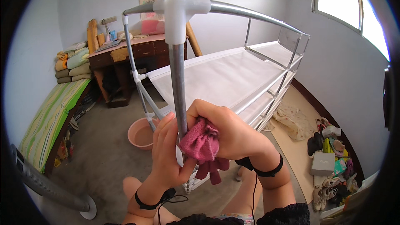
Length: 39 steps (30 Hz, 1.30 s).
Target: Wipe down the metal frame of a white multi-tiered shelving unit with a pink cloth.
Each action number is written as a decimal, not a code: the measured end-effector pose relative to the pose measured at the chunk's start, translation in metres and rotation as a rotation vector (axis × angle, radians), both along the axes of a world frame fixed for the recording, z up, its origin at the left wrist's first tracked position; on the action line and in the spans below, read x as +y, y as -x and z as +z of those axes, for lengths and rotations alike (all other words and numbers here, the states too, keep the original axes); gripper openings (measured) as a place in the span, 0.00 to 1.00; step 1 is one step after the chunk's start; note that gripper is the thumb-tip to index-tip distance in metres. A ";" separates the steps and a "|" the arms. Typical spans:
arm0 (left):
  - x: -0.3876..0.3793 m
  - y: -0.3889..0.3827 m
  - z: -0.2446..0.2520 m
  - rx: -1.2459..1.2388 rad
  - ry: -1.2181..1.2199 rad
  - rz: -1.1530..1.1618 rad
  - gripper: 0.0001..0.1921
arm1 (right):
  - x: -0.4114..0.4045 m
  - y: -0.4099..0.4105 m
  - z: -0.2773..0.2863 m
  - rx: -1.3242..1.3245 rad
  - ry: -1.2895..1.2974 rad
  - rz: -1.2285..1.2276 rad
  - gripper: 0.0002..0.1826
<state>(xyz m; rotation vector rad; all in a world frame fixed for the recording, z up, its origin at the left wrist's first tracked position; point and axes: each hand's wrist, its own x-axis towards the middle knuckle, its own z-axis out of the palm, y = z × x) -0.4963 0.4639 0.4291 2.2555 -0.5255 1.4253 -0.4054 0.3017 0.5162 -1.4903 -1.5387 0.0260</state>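
Observation:
A rack of metal tubes with white plastic joints stands before me, and its nearest upright metal pole rises between my hands. My right hand grips a bunched maroon cloth against the lower part of that pole. On the pole's left side, my left hand rests with its fingers stretched upward and its thumb near the cloth. The cloth's lower end hangs below both hands. A white T-shaped plastic connector caps the pole. Behind it stretches a white fabric shelf.
A pink plastic basin sits on the floor at left. Beyond it are a wooden desk and a bed with a green striped cover. A tower fan stands at lower left. Shoes and a grey box line the right wall.

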 end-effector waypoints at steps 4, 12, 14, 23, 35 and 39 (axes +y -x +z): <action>0.008 0.003 -0.001 0.085 0.036 -0.066 0.37 | -0.004 0.006 -0.002 0.060 0.006 -0.048 0.16; 0.017 0.019 0.016 0.138 -0.062 -0.087 0.40 | -0.002 0.013 0.005 -0.029 -0.006 -0.035 0.16; 0.020 0.019 0.017 0.078 -0.064 -0.097 0.41 | 0.000 0.019 0.011 -0.019 0.014 -0.047 0.16; 0.022 0.022 0.009 -0.067 0.013 -0.133 0.50 | -0.018 0.045 -0.008 0.144 -0.135 -0.111 0.17; -0.002 0.025 -0.003 -0.140 0.041 -0.274 0.45 | -0.025 0.047 0.027 0.159 0.333 0.408 0.10; 0.001 0.027 0.001 -0.123 -0.009 -0.271 0.56 | -0.018 0.066 0.025 0.278 0.151 0.236 0.18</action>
